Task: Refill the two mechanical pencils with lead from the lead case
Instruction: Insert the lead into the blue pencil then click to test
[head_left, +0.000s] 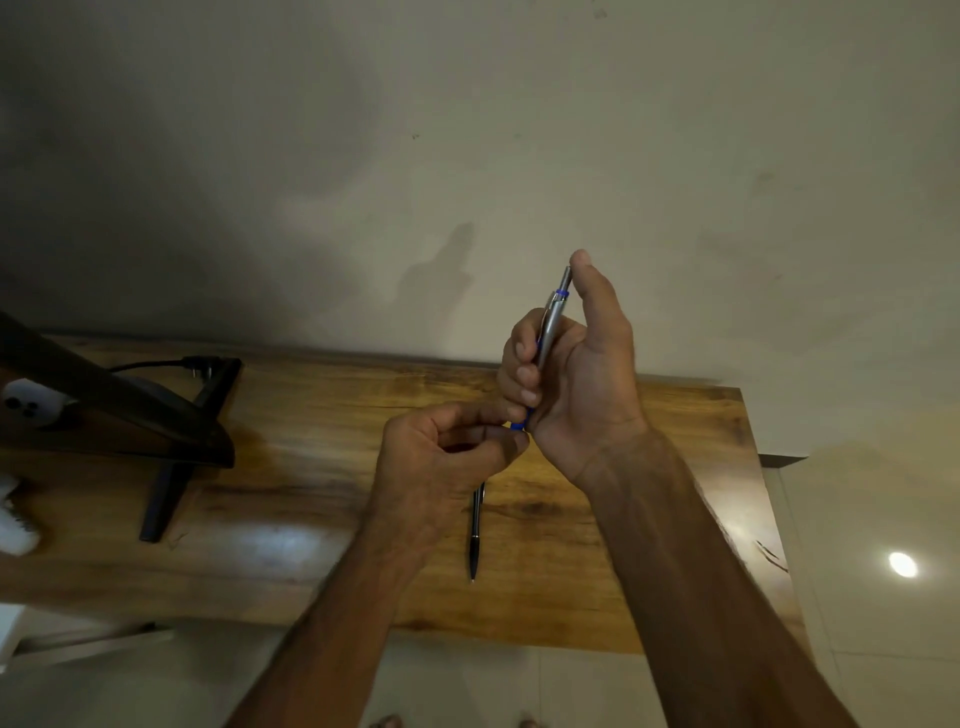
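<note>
My right hand (571, 374) grips a silver mechanical pencil with blue trim (550, 322), held nearly upright above the wooden table (311, 441), with my thumb at its top button. Its blue lower end (517, 425) pokes out under my fist. My left hand (441, 457) pinches thumb and forefinger right at that lower end; whatever sits between the fingertips is hidden. A second pencil, black and silver (474, 540), lies flat on the table below my left hand, tip toward me. I cannot see the lead case.
A dark stand with slanted legs (171, 415) occupies the table's left side, with a black cable (156, 366) behind it and a white object (31, 402) at the far left. A plain wall rises behind the table. Tiled floor lies to the right.
</note>
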